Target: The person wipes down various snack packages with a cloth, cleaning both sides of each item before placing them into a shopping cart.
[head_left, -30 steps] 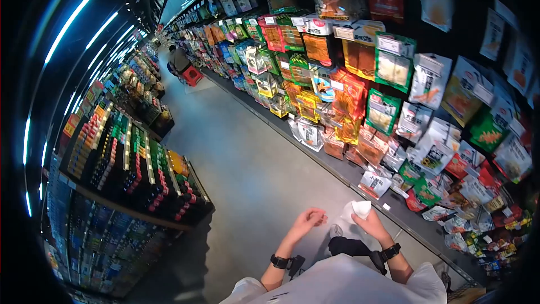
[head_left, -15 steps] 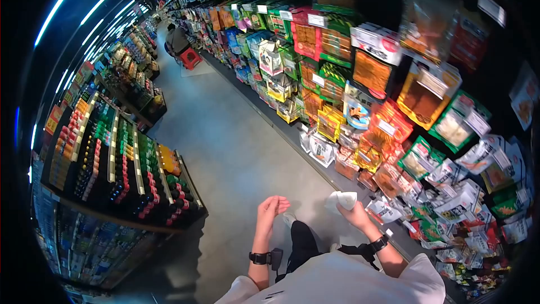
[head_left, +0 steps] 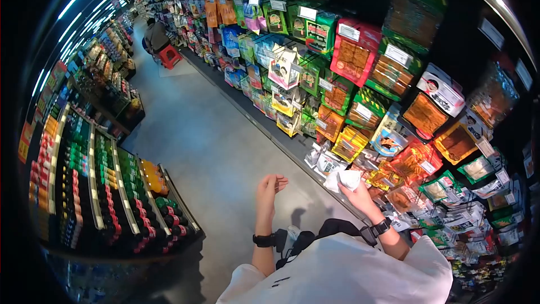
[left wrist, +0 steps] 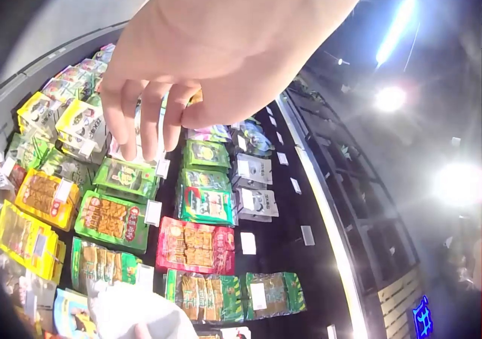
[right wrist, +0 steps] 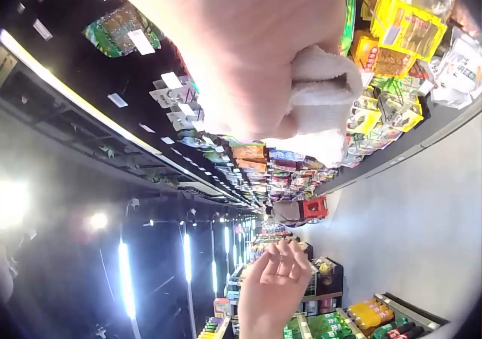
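A folded white cloth (head_left: 350,179) is gripped in my right hand (head_left: 361,198), beside the lower packets of the hanging snack display. From the right wrist view, the cloth (right wrist: 324,102) bunches between thumb and fingers, with thick soft folds. My left hand (head_left: 271,190) hovers over the aisle floor, holding nothing, its fingers loosely bent. The left wrist view shows that hand (left wrist: 203,60) from close by, overlapping green and yellow snack packets, while the cloth (left wrist: 139,313) appears at the bottom.
Hanging snack packets (head_left: 355,50) with price tags line the right side above a dark ledge. Shelves of bottles (head_left: 112,191) stand on the left. Grey floor (head_left: 197,135) runs between them. Farther up, a person (head_left: 156,36) sits on a red stool (head_left: 169,56).
The head view has shifted along the aisle and turned, bringing other packets nearer. My right hand keeps its grip on the cloth; my left hand stays raised, holding nothing.
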Tool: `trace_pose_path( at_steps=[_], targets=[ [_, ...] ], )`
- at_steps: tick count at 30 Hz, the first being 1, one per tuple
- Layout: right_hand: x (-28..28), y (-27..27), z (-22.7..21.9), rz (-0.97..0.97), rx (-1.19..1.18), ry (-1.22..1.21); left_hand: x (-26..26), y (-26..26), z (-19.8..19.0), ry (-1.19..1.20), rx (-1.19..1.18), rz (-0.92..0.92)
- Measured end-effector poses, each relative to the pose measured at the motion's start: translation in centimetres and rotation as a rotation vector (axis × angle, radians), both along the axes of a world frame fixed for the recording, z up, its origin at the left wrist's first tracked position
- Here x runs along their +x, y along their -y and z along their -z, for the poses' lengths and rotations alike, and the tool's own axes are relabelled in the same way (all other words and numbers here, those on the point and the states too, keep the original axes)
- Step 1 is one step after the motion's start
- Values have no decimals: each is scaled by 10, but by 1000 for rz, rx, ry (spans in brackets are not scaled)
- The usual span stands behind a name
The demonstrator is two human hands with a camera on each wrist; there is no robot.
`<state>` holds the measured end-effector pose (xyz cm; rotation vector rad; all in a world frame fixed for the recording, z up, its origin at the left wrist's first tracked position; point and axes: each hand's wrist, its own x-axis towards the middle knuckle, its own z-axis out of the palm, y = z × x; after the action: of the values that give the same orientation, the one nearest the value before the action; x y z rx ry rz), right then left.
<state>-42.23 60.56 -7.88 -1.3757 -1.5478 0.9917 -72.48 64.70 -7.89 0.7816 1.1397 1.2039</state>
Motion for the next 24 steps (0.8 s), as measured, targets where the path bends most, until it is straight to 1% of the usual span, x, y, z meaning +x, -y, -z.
trace_pose_path(
  at_steps=[2,5,8,10,11,12,14,17,18,20,21,24],
  targets=[
    [-22,-27,-8,35,-20,-124,-7,-27,0,-9,-7,37],
    [-38,-77,24,38,-26,-132,-18,-71,14,-2,-23,102],
    [-59,-137,32,46,-22,-168,-27,-122,19,-22,-27,144],
    [-67,-184,38,32,-27,-214,-30,-171,19,-76,-45,238],
    [-65,-214,69,49,-63,-220,-30,-194,20,-101,-56,285],
    [-67,-239,77,65,-53,-270,-29,-217,24,-124,-49,325],
    [-75,-294,89,148,47,-312,-31,-274,33,-177,-16,402],
    [-72,-374,112,252,131,-206,-23,-352,30,-204,-6,420],
    [-70,-400,133,396,344,-49,-20,-377,34,-216,2,443],
    [-64,-442,141,514,414,78,-13,-431,43,-237,28,494],
    [-61,-458,142,555,435,113,-7,-454,50,-222,4,492],
    [-52,-496,149,601,460,164,6,-512,84,-292,-96,596]
  ],
)
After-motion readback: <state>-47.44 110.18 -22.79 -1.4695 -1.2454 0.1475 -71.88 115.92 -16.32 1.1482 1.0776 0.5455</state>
